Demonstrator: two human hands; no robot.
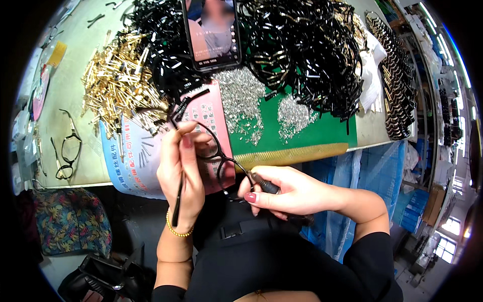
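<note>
My left hand [183,163] is closed on a black eyeglass frame [219,151] at the table's front edge. One thin dark temple runs down along my palm toward the wrist with the gold bead bracelet [177,232]. My right hand [297,191] pinches a dark-handled tool [264,183], perhaps a screwdriver, right beside the frame's near end. Its tip is hidden, and I cannot tell whether these fingers also touch the frame. Just beyond my left hand lies a heap of gold and black temples [123,80]. Small silver metal parts [239,95] are spread behind the frame.
A big pile of black eyeglass frames [307,55] covers the back, with a phone [214,35] propped against it. More silver parts [294,117] lie on a green mat [322,133]. Patterned temples or frames [397,80] line the right. A finished-looking pair of glasses [70,148] rests at left.
</note>
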